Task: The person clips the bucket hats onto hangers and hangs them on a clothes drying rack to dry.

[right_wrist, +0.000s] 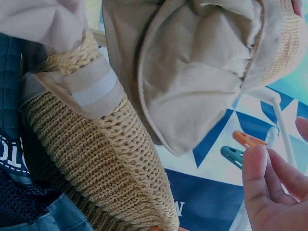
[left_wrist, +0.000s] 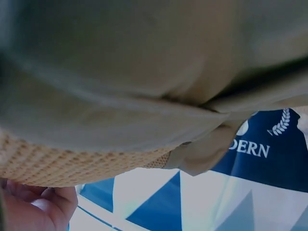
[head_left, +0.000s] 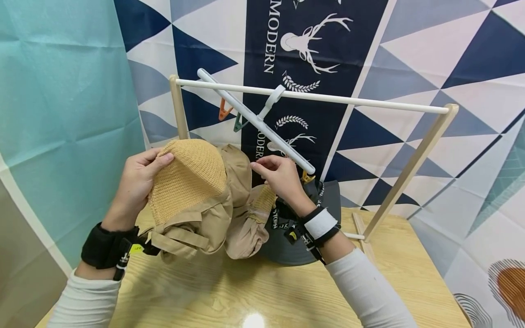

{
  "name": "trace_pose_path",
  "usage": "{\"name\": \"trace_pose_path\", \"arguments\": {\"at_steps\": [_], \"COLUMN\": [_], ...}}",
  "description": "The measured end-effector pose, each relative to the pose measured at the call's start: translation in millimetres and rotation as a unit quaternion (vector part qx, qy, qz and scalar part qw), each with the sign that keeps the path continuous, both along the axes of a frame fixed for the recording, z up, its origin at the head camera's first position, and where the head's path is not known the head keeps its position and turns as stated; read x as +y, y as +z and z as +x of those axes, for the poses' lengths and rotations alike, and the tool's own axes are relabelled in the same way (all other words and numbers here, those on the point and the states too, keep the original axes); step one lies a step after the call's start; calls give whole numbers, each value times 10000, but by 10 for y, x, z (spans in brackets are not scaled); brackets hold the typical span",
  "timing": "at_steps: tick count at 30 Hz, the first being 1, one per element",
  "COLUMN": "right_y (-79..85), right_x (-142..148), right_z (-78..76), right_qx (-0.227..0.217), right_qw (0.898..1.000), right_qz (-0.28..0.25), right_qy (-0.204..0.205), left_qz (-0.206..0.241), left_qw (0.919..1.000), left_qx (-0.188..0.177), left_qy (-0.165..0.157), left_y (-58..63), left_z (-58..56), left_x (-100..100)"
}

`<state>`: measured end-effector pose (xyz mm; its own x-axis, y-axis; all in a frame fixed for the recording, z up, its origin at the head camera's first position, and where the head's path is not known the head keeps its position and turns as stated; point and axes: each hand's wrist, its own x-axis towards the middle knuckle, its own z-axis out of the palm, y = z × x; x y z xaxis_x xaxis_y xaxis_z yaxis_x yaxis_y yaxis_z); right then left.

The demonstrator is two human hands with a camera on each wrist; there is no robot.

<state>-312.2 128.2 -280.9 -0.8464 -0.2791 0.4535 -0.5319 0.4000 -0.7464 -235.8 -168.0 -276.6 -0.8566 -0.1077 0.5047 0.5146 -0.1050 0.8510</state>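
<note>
A sun hat of yellow knit and khaki cloth point(head_left: 188, 173) is pinched at its knit edge by my left hand point(head_left: 133, 182), left of the hanger. My right hand point(head_left: 280, 180) is raised beside the hanger's lower end, its fingers bent loosely with nothing seen between them. The pale hanger point(head_left: 250, 116) hangs aslant by its hook from a white rail point(head_left: 348, 99). Orange point(right_wrist: 248, 139) and green point(right_wrist: 232, 156) clips on it hold nothing. A second knit and cloth hat point(right_wrist: 101, 144) hangs behind my right hand. Next to it, a dark grey hat point(head_left: 289, 248) hangs under a yellow clip point(head_left: 306, 176).
The rack's wooden post point(head_left: 410, 173) stands at the right, another post point(head_left: 179, 109) at the left. Under everything is a wooden table point(head_left: 197, 291). A patterned cloth point(head_left: 414, 59) covers the wall behind, with a teal curtain point(head_left: 61, 91) at the left.
</note>
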Motion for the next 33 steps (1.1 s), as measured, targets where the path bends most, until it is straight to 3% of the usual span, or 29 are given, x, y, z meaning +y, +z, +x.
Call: {"name": "trace_pose_path", "arguments": {"at_steps": [8,14,21,27,33], "right_y": [19,57,72,80,88], "right_x": [-52,-103,-141,-215,-283], "right_z": [-62,-108,-176,-213,-277], "right_qx": [-69,34,-123,-109,258], "right_qw": [9998,9994,9980,9962,9936], "right_qz": [-65,-65,-159,-219,-198], "right_qy": [-162,-352,-605,-831,-1083], "left_qz": [-836,-1821,-2428,-3076,-3845], "left_qw": [9958,9809,9650,9424,9121], "left_qx": [-337,-422,-745,-1017,-896], "left_qy": [154,543,651,839,1104], "left_y": [-58,-84,-121,-98,-36], "left_z": [-128,-264,-410,-490,-604], "left_x": [7,54,111,131,206]}}
